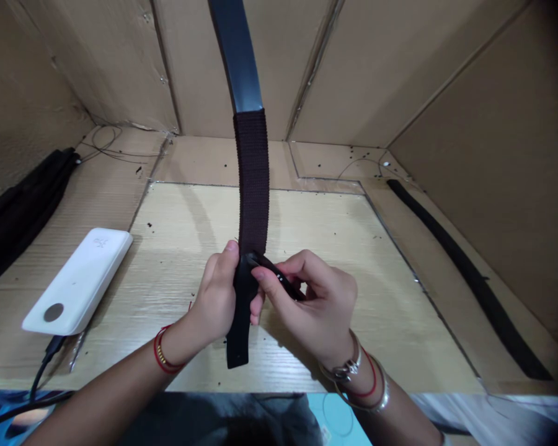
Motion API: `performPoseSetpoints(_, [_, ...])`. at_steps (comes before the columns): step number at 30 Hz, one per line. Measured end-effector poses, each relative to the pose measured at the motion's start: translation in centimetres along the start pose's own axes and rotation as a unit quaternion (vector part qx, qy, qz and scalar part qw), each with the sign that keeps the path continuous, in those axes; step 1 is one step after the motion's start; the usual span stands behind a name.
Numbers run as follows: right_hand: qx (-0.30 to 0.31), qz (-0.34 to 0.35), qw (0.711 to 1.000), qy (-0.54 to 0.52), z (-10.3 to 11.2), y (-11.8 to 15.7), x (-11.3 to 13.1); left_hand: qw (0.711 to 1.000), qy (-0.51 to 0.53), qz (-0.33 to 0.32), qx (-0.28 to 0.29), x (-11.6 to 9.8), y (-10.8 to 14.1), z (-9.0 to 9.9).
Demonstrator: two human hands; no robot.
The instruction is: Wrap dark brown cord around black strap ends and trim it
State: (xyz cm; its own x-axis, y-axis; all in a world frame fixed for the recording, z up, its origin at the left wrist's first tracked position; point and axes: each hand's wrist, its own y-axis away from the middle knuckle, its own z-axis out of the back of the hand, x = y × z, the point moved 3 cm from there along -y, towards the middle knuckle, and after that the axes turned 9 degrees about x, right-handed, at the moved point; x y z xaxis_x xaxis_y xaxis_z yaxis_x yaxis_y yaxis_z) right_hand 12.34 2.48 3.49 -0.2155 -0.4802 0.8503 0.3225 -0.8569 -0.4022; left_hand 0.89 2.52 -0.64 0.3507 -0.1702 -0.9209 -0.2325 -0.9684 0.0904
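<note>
A long black strap (247,74) runs down from the top of the view, with a dark brown ribbed fabric section (253,179) around its middle. My left hand (218,291) is closed on the strap just below the ribbed section, thumb on its left edge. The strap's lower end hangs past that hand over the table. In my right hand (314,303) is a small black tool (283,282), pinched between thumb and fingers. Its tip touches the strap at the ribbed section's lower edge; the exact contact is hidden.
A white power bank (79,282) with a black cable (41,365) lies at left. Black fabric (23,210) is behind it. Another black strip (469,279) lies at right. Cardboard walls (372,68) enclose the wooden table (353,229); loose threads and specks lie near the back.
</note>
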Motion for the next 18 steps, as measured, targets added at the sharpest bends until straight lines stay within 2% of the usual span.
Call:
performPoseSetpoints(9, [0.02, 0.037, 0.999, -0.015, 0.13, -0.33, -0.24, 1.0, -0.004, -0.005, 0.004, -0.04, 0.08, 0.03])
performPoseSetpoints(13, [-0.007, 0.019, 1.0, 0.007, 0.02, -0.11, -0.28, 1.0, -0.006, -0.002, -0.005, -0.1, 0.09, -0.06])
performPoseSetpoints(18, [-0.048, 0.005, 0.998, 0.043, -0.18, 0.42, -0.1, 1.0, -0.01, -0.022, 0.016, 0.35, 0.37, -0.4])
